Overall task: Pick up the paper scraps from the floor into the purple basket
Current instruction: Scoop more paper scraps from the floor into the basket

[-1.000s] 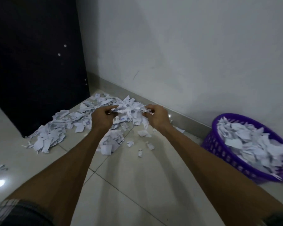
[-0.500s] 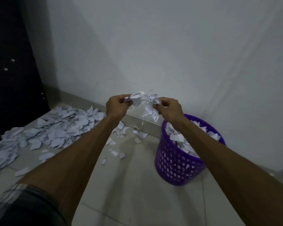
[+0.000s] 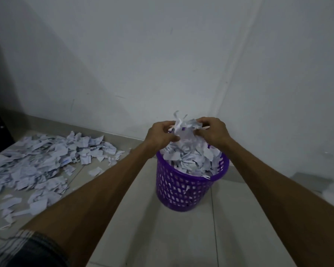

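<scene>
A tiled floor is shown; a spread of paper scraps, too many to count, is cut off at the left edge. One upright purple basket is filled to the rim. Above it, one bunch of scraps is gripped between the left hand and right hand, fingers curled, partly hidden.

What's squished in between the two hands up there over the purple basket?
A bunch of torn paper scraps. The left hand and right hand grip it from both sides, right above the purple basket, in the head view.
</scene>
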